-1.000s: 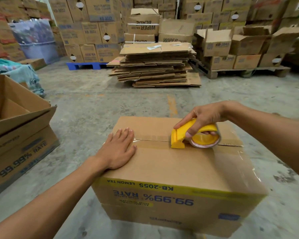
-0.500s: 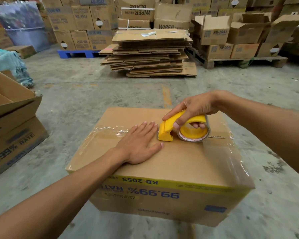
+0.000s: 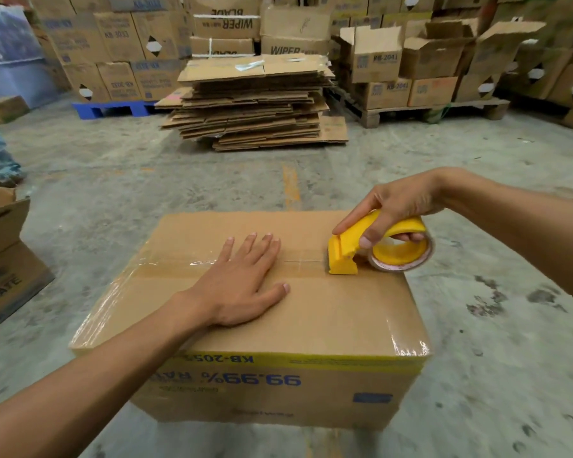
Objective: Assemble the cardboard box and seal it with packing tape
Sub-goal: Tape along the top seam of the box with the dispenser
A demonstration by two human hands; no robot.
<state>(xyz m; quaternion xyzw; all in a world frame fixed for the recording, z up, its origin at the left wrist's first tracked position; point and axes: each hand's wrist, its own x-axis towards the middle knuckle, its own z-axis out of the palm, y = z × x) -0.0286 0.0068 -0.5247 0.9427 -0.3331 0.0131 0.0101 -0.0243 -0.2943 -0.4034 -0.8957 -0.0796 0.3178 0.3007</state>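
On top of the box (image 3: 311,312), left hand (image 3: 242,285) lies flat, fingers spread, on the seam. Right hand (image 3: 394,206) grips the yellow plastic dispenser (image 3: 361,249) near the right edge. Flaps closed, glossy clear tape (image 3: 166,262) along the seam; cut likely left. Plain corrugated box on rough concrete floor (image 3: 146,180).
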